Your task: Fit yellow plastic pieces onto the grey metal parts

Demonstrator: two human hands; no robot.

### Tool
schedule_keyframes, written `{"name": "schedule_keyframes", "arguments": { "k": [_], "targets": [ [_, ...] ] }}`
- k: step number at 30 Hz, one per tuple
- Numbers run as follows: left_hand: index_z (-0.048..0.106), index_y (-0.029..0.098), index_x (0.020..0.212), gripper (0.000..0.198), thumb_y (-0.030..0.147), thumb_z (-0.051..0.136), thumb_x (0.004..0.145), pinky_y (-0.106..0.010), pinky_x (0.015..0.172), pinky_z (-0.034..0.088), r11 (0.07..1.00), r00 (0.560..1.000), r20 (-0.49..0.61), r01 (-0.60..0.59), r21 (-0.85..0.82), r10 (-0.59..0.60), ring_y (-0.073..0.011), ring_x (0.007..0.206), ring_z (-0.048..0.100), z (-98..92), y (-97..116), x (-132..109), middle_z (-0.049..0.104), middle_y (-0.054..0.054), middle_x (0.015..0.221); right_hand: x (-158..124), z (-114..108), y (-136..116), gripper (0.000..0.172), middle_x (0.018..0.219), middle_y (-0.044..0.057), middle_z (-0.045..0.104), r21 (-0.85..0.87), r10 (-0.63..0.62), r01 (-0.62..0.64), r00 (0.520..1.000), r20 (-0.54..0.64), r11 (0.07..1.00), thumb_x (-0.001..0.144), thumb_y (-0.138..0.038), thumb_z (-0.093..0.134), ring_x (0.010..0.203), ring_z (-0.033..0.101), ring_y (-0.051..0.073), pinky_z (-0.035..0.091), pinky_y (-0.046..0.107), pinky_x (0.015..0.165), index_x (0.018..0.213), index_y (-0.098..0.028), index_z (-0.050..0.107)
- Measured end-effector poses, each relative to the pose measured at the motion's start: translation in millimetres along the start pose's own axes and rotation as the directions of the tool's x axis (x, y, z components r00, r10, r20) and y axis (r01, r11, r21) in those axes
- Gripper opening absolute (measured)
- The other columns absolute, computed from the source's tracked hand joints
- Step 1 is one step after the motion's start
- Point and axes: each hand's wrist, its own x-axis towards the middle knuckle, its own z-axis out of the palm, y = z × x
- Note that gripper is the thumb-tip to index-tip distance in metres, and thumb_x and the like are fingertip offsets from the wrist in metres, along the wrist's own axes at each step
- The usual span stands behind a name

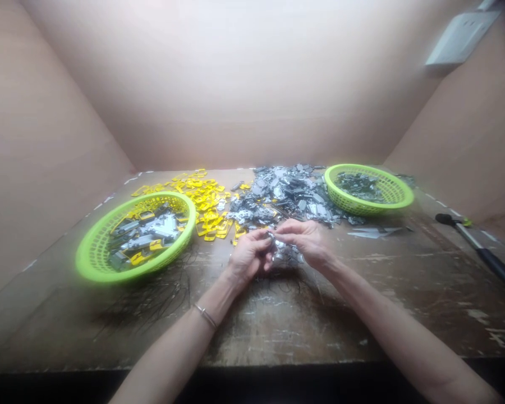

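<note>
My left hand (252,252) is closed on a small dark metal piece (271,238) at the middle of the table. Beside it, my right hand (305,240) pinches at the same piece with thumb and forefinger; whether it grips a separate tiny part cannot be made out. Just beyond the hands spreads a heap of silvery metal pieces (286,188). Yellow frame-shaped pieces (204,196) lie in a loose pile to its left. More small silvery parts (288,253) rest on the table under the right hand.
A green basket (91,264) on the left holds silvery and yellow pieces. Another green basket (349,207), at the back right, contains dark metal parts. Flat pale strips (372,232) lie in front of it. A black-handled tool (494,266) lies along the right side. Walls enclose the table.
</note>
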Motion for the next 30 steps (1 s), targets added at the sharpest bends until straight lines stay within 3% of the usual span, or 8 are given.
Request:
{"name": "schedule_keyframes", "arguments": {
  "k": [6,18,22,25,30],
  "targets": [
    [0.05,0.013,0.082,0.024,0.024,0.057,0.062,-0.018,0.029,0.03,1.0,1.0,0.004,-0.018,-0.006,0.018,-0.0066,0.036,0.042,-2.6,-0.3,0.2,0.046,0.002,0.052,-1.0,3.8,-0.2,0.014,0.066,0.001,0.057,-0.006,0.012,-0.012,0.999,-0.044,1.0,0.057,-0.027,0.063,0.064,0.05,0.011,0.038,0.026,0.062,0.064,-0.015,0.064],
    [0.048,0.014,0.087,0.028,0.025,0.056,0.062,-0.019,0.03,0.031,0.996,0.999,-0.031,-0.035,-0.077,0.033,-0.0075,0.038,0.043,4.6,1.8,-4.8,0.046,0.002,0.054,1.5,2.7,9.1,0.008,0.065,0.0,0.052,-0.01,-0.061,0.061,0.998,-0.018,0.998,0.058,-0.024,0.063,0.064,0.048,0.01,0.038,0.024,0.061,0.06,-0.016,0.063],
    [0.046,0.014,0.069,0.025,0.037,0.053,0.063,-0.019,0.027,0.028,0.995,0.993,-0.117,0.006,-0.097,-0.017,-0.0077,0.035,0.04,6.7,2.5,-4.7,0.044,0.002,0.049,2.7,3.2,16.9,0.008,0.065,0.0,0.052,-0.034,-0.09,0.09,0.996,-0.006,0.995,0.058,-0.024,0.063,0.064,0.048,0.01,0.038,0.024,0.061,0.061,-0.016,0.063],
    [0.044,0.015,0.064,0.022,0.035,0.054,0.061,-0.019,0.026,0.026,0.996,0.975,-0.213,0.048,-0.072,-0.062,-0.0075,0.031,0.038,6.7,0.7,-3.1,0.042,0.003,0.044,2.2,5.6,21.9,0.007,0.065,0.0,0.052,-0.06,-0.101,0.101,0.995,0.001,0.993,0.058,-0.024,0.064,0.065,0.048,0.011,0.038,0.025,0.062,0.061,-0.017,0.064],
    [0.043,0.015,0.061,0.017,0.029,0.053,0.06,-0.02,0.027,0.027,0.997,0.926,-0.374,0.021,-0.072,-0.046,-0.0084,0.03,0.038,8.6,0.1,-4.1,0.043,0.003,0.043,-1.8,14.2,24.8,0.006,0.066,0.0,0.052,-0.149,-0.166,0.16,0.986,-0.031,0.976,0.061,-0.022,0.061,0.065,0.049,0.011,0.039,0.025,0.062,0.064,-0.018,0.064]
  ]
}}
